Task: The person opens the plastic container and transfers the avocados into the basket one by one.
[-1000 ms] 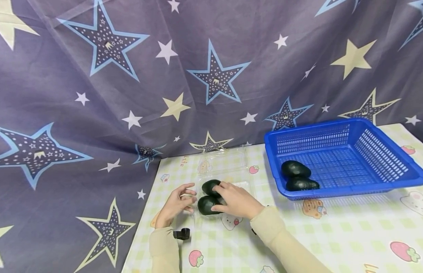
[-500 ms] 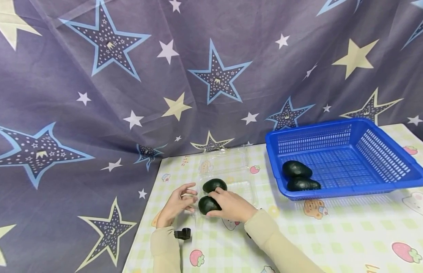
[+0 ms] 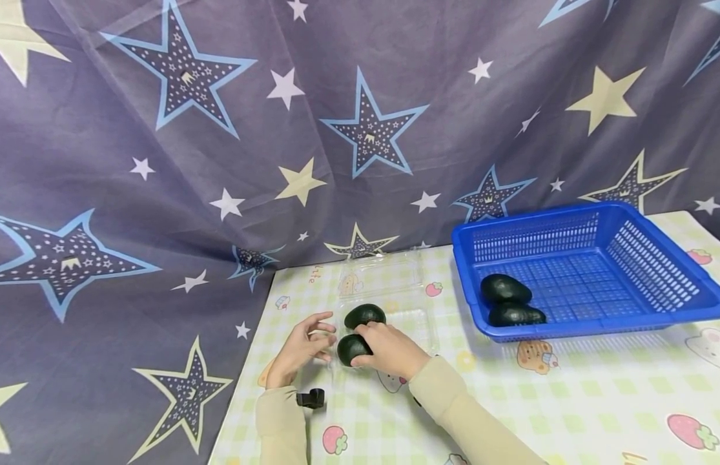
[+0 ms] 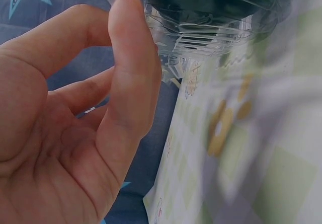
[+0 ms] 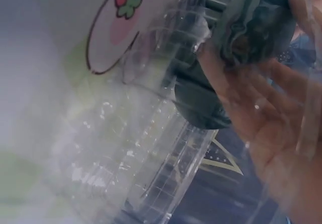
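**Right hand settles on the near avocado**

Head view: over the last sec our right hand (image 3: 389, 351) slid off the far avocado (image 3: 365, 315) and drew back; its fingers now curl round the near avocado (image 3: 351, 349). Both fruits sit in the clear clamshell tray (image 3: 420, 323) at the counter's left end, its lid (image 3: 380, 274) folded open on the far side. We read this as the grip being picked for a lift, tho the fruit hasn't left the tray. Left hand (image 3: 301, 347) hasn't shifted: fingers spread and relaxed, tips just beside the tray's left edge, holding nothing. To the right, well apart, the blue basket (image 3: 673, 284) w/ slotted walls holds 2 more avocados (image 3: 507, 299), touching each other. Fruit skins look dark green, matte, egg-shaped. The counter (image 3: 569, 400) wears a pale check cloth w/ strawberry prints; a starry curtain (image 3: 220, 129) hangs behind.

Left wrist view: fingers (image 4: 131, 68) near straight, thumb apart, a fingertip at the ribbed, glossy tray corner (image 4: 201, 38); dark fruit shows thru the plastic.

Right wrist view: seen thru the thin ridged plastic (image 5: 151, 148), the dark fruit (image 5: 251, 27) is blurred; the grip can't be judged here.
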Demonstrator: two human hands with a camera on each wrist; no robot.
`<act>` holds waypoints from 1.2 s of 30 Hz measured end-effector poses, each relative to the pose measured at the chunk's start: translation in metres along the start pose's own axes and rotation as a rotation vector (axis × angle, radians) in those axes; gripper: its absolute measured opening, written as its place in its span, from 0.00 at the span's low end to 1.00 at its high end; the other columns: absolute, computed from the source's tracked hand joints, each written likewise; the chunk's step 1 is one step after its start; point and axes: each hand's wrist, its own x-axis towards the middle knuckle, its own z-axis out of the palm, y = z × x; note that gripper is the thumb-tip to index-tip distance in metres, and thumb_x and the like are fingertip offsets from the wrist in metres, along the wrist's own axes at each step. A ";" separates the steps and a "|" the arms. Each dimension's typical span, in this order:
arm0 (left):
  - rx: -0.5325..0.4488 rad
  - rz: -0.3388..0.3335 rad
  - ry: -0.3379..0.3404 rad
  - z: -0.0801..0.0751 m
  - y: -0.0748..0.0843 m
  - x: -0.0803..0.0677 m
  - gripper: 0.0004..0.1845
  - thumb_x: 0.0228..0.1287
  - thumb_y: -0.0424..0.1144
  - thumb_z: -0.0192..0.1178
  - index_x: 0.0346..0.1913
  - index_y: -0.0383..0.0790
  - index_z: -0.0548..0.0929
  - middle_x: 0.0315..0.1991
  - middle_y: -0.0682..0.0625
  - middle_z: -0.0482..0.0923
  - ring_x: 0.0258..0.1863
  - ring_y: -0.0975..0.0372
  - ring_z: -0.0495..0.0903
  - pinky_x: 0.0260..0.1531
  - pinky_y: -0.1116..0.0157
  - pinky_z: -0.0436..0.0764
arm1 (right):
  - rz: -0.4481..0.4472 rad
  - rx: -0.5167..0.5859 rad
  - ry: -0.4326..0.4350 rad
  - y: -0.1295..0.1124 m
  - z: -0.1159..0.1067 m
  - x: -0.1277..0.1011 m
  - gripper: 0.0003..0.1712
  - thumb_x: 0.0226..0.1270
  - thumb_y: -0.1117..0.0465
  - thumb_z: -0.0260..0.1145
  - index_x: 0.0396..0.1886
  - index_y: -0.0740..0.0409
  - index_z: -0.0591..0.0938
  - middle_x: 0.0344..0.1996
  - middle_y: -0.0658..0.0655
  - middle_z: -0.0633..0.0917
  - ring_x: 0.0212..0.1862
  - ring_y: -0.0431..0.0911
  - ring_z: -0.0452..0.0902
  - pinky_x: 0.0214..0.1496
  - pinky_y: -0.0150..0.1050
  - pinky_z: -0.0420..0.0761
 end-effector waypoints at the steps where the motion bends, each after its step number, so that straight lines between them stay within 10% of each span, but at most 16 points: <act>1: 0.000 0.000 0.002 0.000 0.000 0.000 0.31 0.65 0.27 0.62 0.71 0.38 0.68 0.52 0.36 0.74 0.38 0.55 0.81 0.27 0.62 0.89 | 0.003 0.005 0.001 0.000 0.000 0.000 0.35 0.61 0.44 0.72 0.61 0.62 0.79 0.52 0.61 0.84 0.52 0.52 0.82 0.51 0.41 0.85; 36: -0.002 0.006 -0.023 -0.001 0.003 -0.002 0.32 0.66 0.28 0.62 0.72 0.36 0.66 0.54 0.32 0.72 0.41 0.51 0.81 0.30 0.62 0.89 | -0.065 0.079 0.087 0.003 -0.035 -0.011 0.29 0.60 0.52 0.75 0.61 0.52 0.81 0.50 0.56 0.84 0.48 0.50 0.83 0.53 0.45 0.85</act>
